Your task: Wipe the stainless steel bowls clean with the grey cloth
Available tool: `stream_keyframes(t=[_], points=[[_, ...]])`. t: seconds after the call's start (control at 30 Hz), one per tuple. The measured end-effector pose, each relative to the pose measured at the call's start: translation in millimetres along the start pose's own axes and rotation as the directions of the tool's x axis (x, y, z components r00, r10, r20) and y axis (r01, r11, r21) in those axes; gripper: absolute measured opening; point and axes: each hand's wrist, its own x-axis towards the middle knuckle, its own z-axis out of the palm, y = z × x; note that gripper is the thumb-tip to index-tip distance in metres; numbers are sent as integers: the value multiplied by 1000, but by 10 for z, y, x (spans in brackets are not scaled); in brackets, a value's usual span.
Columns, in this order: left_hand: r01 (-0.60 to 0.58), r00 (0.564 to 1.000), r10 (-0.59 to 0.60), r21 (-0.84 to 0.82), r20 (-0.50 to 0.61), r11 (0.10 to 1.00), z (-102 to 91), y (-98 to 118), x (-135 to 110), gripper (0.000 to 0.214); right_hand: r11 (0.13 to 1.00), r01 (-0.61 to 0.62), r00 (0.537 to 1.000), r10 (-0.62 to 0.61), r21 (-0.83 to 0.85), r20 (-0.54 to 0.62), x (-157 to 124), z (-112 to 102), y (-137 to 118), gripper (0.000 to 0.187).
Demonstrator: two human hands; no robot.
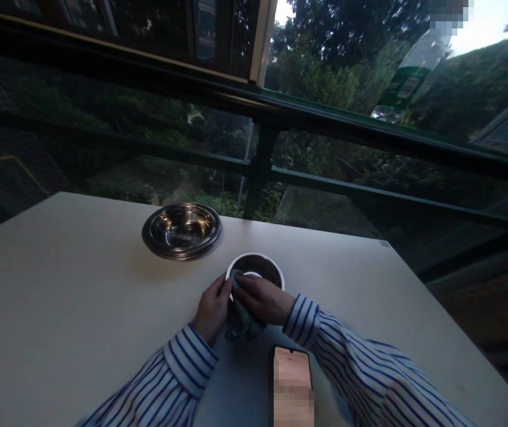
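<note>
A small metal bowl (260, 268) sits on the white table (58, 296) right in front of me. My left hand (211, 308) grips its near left rim, fingers closed on it. My right hand (260, 298) is closed on a grey cloth (241, 320), pressing it against the bowl's near rim; part of the cloth hangs down below my hands. Both sleeves are blue-and-white striped.
A stack of larger steel bowls (181, 230) stands further back and to the left. A phone (293, 382) with a lit screen lies near the table's front edge. Behind the table runs a dark railing (258, 172) with glass panels; the table's right edge slants off nearby.
</note>
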Motion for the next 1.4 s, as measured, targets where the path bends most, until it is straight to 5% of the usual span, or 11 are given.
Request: stream_keyframes(t=[0.17, 0.4, 0.7, 0.93, 1.13, 1.27, 1.4], points=[[32, 999, -31, -64, 15, 997, 18, 4, -13, 40, 991, -95, 991, 103, 93, -88, 12, 26, 39, 16], [88, 995, -82, -121, 53, 989, 19, 15, -5, 42, 941, -321, 885, 339, 110, -320, 195, 127, 170, 22], [76, 997, -73, -133, 28, 988, -4, -24, 20, 41, 983, -101, 995, 101, 151, 6, 82, -41, 188, 20], [88, 995, -81, -121, 64, 989, 11, 4, 15, 40, 978, -200, 964, 206, 51, -168, 148, 6, 180, 26], [86, 995, -77, -148, 68, 985, -5, 3, 18, 41, 999, -51, 999, 51, -15, -7, 92, -20, 176, 19], [88, 995, -82, -108, 61, 990, -5, 19, 19, 37, 987, -66, 997, 60, -148, -49, 105, -69, 140, 24], [227, 972, -217, -119, 93, 967, 19, 67, -10, 43, 939, -164, 985, 136, -302, -110, 123, -83, 156, 22]])
